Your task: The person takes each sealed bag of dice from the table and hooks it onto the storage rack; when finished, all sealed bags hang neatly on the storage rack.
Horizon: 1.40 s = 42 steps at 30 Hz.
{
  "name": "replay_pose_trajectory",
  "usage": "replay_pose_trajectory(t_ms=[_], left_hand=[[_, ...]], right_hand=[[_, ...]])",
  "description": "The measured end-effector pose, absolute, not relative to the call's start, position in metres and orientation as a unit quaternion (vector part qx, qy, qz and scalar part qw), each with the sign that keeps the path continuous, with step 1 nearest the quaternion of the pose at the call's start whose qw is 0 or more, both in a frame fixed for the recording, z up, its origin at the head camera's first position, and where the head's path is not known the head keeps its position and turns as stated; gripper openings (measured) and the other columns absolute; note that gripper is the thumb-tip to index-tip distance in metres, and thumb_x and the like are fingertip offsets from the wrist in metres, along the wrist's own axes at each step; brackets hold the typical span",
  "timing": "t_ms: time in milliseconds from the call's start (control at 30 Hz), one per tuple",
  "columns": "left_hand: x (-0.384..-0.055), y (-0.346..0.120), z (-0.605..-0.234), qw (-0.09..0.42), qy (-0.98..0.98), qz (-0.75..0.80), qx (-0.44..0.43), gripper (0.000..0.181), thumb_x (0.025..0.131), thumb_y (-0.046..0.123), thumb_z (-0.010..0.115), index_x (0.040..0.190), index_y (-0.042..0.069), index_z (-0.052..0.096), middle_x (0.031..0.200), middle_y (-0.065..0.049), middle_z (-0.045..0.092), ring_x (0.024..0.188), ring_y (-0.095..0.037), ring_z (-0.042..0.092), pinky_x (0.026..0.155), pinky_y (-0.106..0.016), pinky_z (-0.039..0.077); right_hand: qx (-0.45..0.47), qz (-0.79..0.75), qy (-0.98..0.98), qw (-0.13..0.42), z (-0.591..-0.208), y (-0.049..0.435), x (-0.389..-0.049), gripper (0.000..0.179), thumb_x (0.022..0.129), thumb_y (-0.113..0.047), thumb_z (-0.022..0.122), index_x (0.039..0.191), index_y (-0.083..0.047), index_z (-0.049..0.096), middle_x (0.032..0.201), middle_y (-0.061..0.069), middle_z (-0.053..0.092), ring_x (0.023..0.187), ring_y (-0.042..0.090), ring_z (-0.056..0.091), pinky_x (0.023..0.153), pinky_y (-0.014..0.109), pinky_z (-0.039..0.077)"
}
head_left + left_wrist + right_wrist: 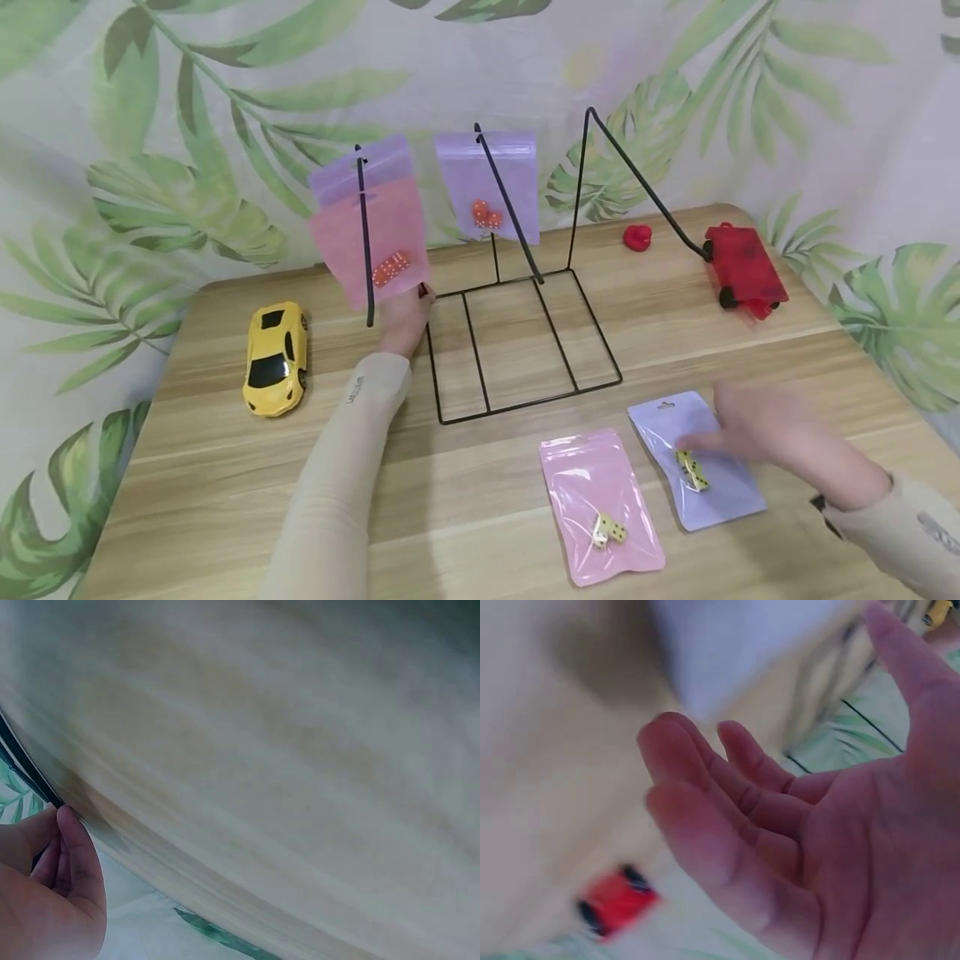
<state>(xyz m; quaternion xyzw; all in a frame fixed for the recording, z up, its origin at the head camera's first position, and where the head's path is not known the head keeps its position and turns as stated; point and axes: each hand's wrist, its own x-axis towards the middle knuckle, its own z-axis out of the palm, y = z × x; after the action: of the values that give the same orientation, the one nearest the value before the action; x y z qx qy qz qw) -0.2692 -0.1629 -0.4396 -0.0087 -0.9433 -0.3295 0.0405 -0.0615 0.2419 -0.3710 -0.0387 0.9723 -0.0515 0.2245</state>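
My left hand [405,318] reaches under a hanging pink bag [341,237] to the back left corner of a black wire rack [477,354]. In the left wrist view, thumb and fingertips pinch the black wire. My right hand [780,425], blurred in the head view, hovers over a flat purple zip bag [723,500] with yellow dice [692,472]. Its fingers are loosely bent with nothing held, the palm [855,855] showing in the right wrist view. Beside that bag lies a pink zip bag [585,475], also with yellow dice [609,531].
The hanging pink bag contains red dice [392,268]. From the middle arm hangs a purple bag [517,175] with red dice [486,218]. A yellow toy car [275,358] stands left; a red wheeled toy [746,265] and small red figure [637,237] sit back right.
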Motion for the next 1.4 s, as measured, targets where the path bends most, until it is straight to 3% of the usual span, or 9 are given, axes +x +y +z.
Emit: replay_pose_trajectory(t_ms=[267, 367, 600, 733, 867, 1000, 1067, 1200, 1400], left_hand=[[-0.268, -0.167, -0.443, 0.044, -0.943, -0.329, 0.011, 0.025, 0.096, 0.013, 0.059, 0.117, -0.001, 0.058, 0.117, -0.019, 0.060, 0.106, -0.033, 0.057, 0.101, -0.046, 0.049], [-0.268, -0.167, -0.443, 0.047, -0.943, -0.328, 0.009, 0.023, 0.096, 0.011, 0.058, 0.116, -0.001, 0.058, 0.115, -0.019, 0.061, 0.104, -0.032, 0.057, 0.098, -0.045, 0.050], [-0.266, -0.168, -0.441, 0.044, -0.944, -0.327, 0.002, 0.012, 0.095, 0.004, 0.059, 0.105, 0.000, 0.062, 0.102, -0.017, 0.063, 0.093, -0.030, 0.058, 0.087, -0.043, 0.052], [-0.265, -0.169, -0.444, 0.046, -0.940, -0.337, 0.017, 0.014, 0.094, 0.006, 0.060, 0.107, 0.000, 0.060, 0.106, -0.017, 0.061, 0.097, -0.030, 0.056, 0.092, -0.044, 0.051], [-0.264, -0.170, -0.447, 0.056, -0.940, -0.336, 0.016, 0.021, 0.094, 0.009, 0.061, 0.112, -0.002, 0.058, 0.113, -0.020, 0.060, 0.106, -0.033, 0.055, 0.102, -0.046, 0.048], [-0.266, -0.171, -0.448, 0.063, -0.943, -0.326, 0.009, 0.021, 0.094, 0.008, 0.060, 0.112, -0.003, 0.059, 0.115, -0.021, 0.061, 0.107, -0.033, 0.056, 0.103, -0.046, 0.048], [-0.268, -0.171, -0.448, 0.068, -0.946, -0.317, 0.002, 0.018, 0.094, 0.007, 0.061, 0.109, -0.002, 0.060, 0.111, -0.020, 0.062, 0.104, -0.032, 0.057, 0.100, -0.045, 0.050], [-0.273, -0.169, -0.448, 0.075, -0.949, -0.307, -0.013, 0.010, 0.094, 0.004, 0.061, 0.103, 0.002, 0.063, 0.102, -0.017, 0.064, 0.094, -0.029, 0.059, 0.089, -0.042, 0.053], [-0.271, -0.164, -0.444, 0.075, -0.944, -0.320, -0.011, 0.009, 0.093, 0.005, 0.061, 0.101, 0.002, 0.063, 0.099, -0.016, 0.062, 0.091, -0.028, 0.056, 0.086, -0.043, 0.053]], right_hand=[[0.020, -0.106, 0.975, 0.196, -0.406, 0.250, -0.036, 0.091, 0.067, -0.083, 0.063, 0.101, 0.001, 0.051, 0.068, 0.004, 0.049, 0.060, 0.021, 0.049, 0.049, 0.031, 0.033], [0.026, -0.132, 0.974, 0.180, -0.414, 0.254, -0.035, 0.095, 0.068, -0.079, 0.067, 0.108, 0.005, 0.049, 0.070, 0.005, 0.054, 0.062, 0.022, 0.052, 0.051, 0.031, 0.036], [0.030, -0.303, 0.938, 0.169, -0.427, 0.282, -0.044, 0.082, 0.081, -0.044, 0.076, 0.126, 0.015, 0.042, 0.101, 0.025, 0.065, 0.080, 0.020, 0.062, 0.062, 0.032, 0.051], [0.023, -0.411, 0.895, 0.172, -0.417, 0.293, -0.052, 0.058, 0.093, -0.025, 0.066, 0.130, 0.015, 0.045, 0.093, 0.004, 0.068, 0.075, 0.005, 0.061, 0.061, 0.025, 0.054], [-0.038, -0.501, 0.860, 0.087, -0.389, 0.292, -0.057, 0.032, 0.095, -0.005, 0.060, 0.127, -0.005, 0.058, 0.088, -0.019, 0.069, 0.078, -0.005, 0.065, 0.065, 0.018, 0.056], [-0.168, -0.622, 0.764, -0.023, -0.358, 0.278, -0.061, 0.051, 0.085, 0.020, 0.057, 0.117, -0.018, 0.066, 0.094, -0.012, 0.076, 0.083, -0.001, 0.071, 0.070, 0.014, 0.057], [-0.225, -0.666, 0.709, -0.054, -0.344, 0.267, -0.065, 0.053, 0.081, 0.027, 0.054, 0.120, -0.007, 0.065, 0.102, -0.004, 0.076, 0.088, 0.003, 0.072, 0.074, 0.014, 0.057], [-0.216, -0.700, 0.675, -0.084, -0.322, 0.248, -0.073, 0.048, 0.084, 0.026, 0.052, 0.124, 0.001, 0.061, 0.111, 0.001, 0.075, 0.096, 0.008, 0.073, 0.080, 0.017, 0.058], [-0.137, -0.710, 0.687, -0.066, -0.315, 0.238, -0.086, 0.040, 0.090, 0.014, 0.055, 0.122, -0.009, 0.061, 0.107, -0.007, 0.075, 0.096, 0.003, 0.072, 0.082, 0.014, 0.056]])
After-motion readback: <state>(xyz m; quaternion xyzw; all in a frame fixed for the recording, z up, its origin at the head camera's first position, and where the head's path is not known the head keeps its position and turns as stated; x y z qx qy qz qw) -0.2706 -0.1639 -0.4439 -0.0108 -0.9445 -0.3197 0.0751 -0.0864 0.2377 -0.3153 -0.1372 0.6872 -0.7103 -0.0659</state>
